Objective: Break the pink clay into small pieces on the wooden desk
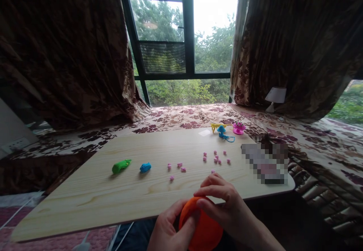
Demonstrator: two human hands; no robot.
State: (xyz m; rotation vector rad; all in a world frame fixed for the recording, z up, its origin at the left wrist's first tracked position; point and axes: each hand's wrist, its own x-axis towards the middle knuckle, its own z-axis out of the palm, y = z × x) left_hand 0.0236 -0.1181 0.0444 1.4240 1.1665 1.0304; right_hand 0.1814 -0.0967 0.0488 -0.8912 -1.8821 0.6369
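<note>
An orange piece of modelling clay (207, 226), rounded with a curved rim, is held at the near edge of the table. My left hand (171, 226) grips its left side, with the thumb pressed against the inner face. On the upper rim, the fingertips and thumb of my right hand (224, 200) pinch the edge. Small pink clay bits (217, 160) lie scattered beyond my hands, and one pink bit (213, 171) sits just past my right fingers. Farther left are a blue lump (145, 167) and a green lump (121, 166). The underside of the orange piece is hidden.
Near the far right corner of the wooden table (136, 198) stand a blue mushroom-like figure (221, 130), a yellow figure (217, 126) and a pink figure (238, 128). A blurred flat object (265, 164) lies at the right edge. A white lamp (276, 95) stands by the window.
</note>
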